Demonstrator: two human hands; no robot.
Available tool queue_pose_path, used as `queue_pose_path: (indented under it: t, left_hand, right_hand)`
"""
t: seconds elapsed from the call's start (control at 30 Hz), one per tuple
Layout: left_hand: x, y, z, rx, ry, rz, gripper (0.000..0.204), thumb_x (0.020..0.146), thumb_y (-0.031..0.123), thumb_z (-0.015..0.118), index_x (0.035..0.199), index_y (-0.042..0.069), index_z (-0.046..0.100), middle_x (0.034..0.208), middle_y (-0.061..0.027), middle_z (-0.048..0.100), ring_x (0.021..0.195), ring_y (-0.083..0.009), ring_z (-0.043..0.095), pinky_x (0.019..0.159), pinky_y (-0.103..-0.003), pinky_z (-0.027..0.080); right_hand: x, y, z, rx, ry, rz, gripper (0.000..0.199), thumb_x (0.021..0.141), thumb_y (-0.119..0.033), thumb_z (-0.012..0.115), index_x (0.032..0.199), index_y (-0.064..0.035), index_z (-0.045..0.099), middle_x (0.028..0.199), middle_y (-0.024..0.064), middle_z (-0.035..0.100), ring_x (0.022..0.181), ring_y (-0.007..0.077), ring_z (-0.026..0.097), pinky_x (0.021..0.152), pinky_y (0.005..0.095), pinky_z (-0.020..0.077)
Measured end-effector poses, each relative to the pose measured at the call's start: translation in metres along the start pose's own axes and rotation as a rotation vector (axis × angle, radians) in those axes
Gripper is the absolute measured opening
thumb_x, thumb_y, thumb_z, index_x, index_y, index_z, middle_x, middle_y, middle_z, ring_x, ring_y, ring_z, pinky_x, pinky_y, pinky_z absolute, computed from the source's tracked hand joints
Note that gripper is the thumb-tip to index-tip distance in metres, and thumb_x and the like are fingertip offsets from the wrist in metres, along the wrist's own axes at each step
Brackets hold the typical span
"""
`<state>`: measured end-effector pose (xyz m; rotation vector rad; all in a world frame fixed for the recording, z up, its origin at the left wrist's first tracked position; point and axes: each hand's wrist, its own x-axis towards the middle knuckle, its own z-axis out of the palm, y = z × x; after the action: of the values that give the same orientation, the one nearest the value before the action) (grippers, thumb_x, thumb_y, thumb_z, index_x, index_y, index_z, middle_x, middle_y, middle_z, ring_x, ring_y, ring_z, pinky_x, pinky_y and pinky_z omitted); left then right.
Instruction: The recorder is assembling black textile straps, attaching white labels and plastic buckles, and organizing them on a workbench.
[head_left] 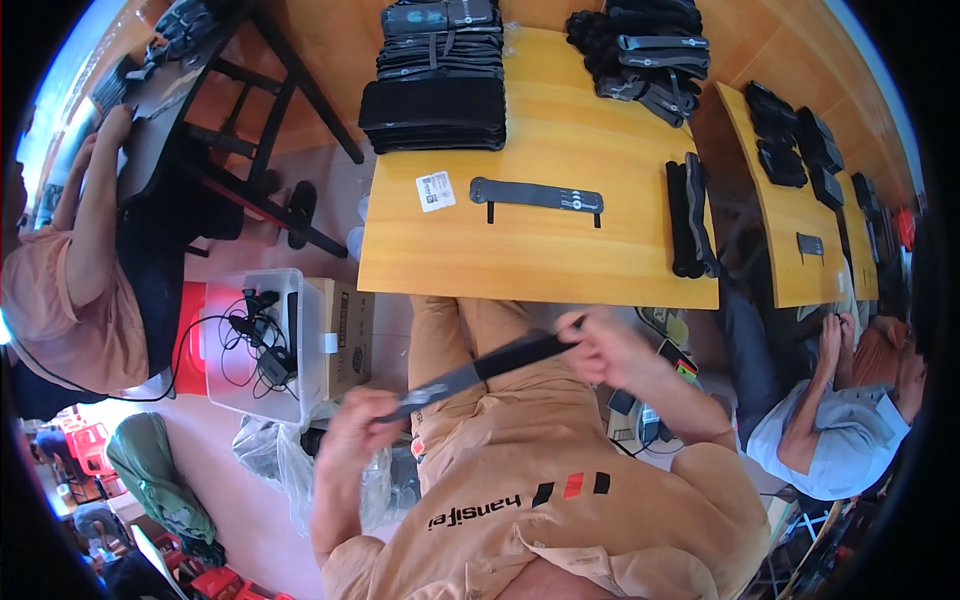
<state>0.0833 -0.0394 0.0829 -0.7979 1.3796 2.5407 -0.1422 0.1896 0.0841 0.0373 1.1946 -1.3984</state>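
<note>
A long grey-and-black strap (480, 374) is held stretched above my lap, just in front of the table's near edge. My left hand (352, 422) is closed around its grey end, and my right hand (606, 350) pinches the black end, which sits higher. On the yellow wooden table (450, 262) lies a similar grey strap (535, 196) with pale print and two short black strips under its edge. Beside that strap is a white printed label (435, 191). Two or three folded straps, black and grey (690, 215), rest along the table's right edge.
Stacks of black straps (433, 113) and bundled straps (650, 60) stand at the table's far side. To the left on the floor are a clear bin (255, 400) with cables and a cardboard box (352, 340). Co-workers sit left (80, 300) and right (830, 430).
</note>
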Motion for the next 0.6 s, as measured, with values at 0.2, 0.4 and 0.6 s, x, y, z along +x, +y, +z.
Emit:
queue_pose_path:
  t: [0.2,0.4,0.6]
  left_hand:
    - [-0.087,0.01,-0.13,-0.714,0.417,0.168,0.041,0.088,0.025,0.046,0.051,0.017,0.03,0.039,0.004,0.028,0.029,-0.0051,0.021,0.028,-0.021,0.016]
    - [-0.086,0.024,-0.128,-0.409,0.357,0.496,0.042,0.091,0.026,0.045,0.053,0.014,0.03,0.044,0.0035,0.025,0.034,-0.0061,0.019,0.031,-0.022,0.014]
    - [0.016,0.01,-0.056,-0.322,0.411,0.579,0.035,0.088,0.031,0.053,0.064,0.011,0.038,0.054,0.0029,0.033,0.046,-0.0083,0.032,0.04,-0.022,0.025]
  right_hand:
    - [-0.017,-0.017,-0.102,0.135,0.385,-0.186,0.014,0.082,-0.019,0.046,0.07,-0.0121,0.044,0.048,-0.0071,0.024,0.033,0.0048,0.025,0.03,0.0209,0.0179]
    - [-0.025,-0.018,-0.077,-0.172,0.168,-0.117,0.014,0.076,-0.009,0.041,0.064,-0.0048,0.045,0.047,-0.0055,0.026,0.033,0.0044,0.025,0.031,0.0217,0.0236]
    - [-0.033,-0.031,-0.049,-0.87,-0.086,-0.275,0.01,0.073,-0.005,0.048,0.065,0.001,0.052,0.048,0.0039,0.044,0.039,0.0153,0.043,0.041,0.0256,0.0348]
